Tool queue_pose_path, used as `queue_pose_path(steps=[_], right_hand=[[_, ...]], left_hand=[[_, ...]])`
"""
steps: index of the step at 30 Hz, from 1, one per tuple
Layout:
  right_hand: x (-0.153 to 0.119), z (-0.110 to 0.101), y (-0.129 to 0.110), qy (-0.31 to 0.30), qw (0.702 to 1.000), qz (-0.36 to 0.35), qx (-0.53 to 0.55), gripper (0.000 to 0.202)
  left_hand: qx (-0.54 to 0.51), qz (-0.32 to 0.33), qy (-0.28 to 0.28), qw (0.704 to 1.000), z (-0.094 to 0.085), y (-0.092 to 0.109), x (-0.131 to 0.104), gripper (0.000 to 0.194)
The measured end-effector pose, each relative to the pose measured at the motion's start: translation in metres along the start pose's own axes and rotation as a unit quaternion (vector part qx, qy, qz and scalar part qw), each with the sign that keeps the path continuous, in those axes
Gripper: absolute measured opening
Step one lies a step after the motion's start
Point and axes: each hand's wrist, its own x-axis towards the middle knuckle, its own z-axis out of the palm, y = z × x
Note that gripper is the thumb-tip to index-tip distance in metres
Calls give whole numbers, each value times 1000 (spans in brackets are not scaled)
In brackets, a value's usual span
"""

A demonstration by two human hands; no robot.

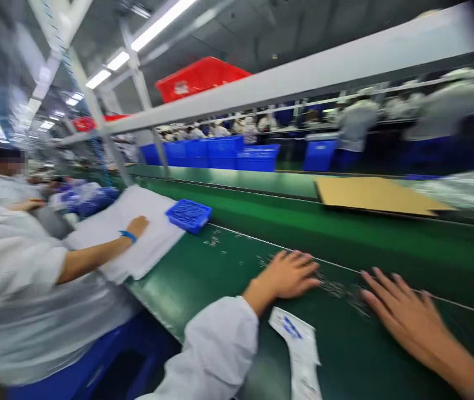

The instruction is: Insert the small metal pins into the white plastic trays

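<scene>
My left hand lies palm down on the green table, its fingers spread and pointing right, beside scattered small clear pieces. My right hand is further right, fingers apart and reaching over the table, holding nothing. Between the two hands lie more small, thin pieces, blurred and hard to make out. Just below my left hand, a white paper strip with blue marks runs toward the bottom edge.
At left, a person in white rests a hand on a white sheet, beside a blue tray of thin pieces. Cardboard and clear plastic lie at the back right. A red bin sits on the overhead shelf.
</scene>
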Motion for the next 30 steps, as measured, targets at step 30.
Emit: queue_pose_path(steps=[30], right_hand=[[-65, -106, -66, -193, 944, -35, 267, 23]], left_hand=[[-154, -68, 250, 954, 35, 75, -151, 27]])
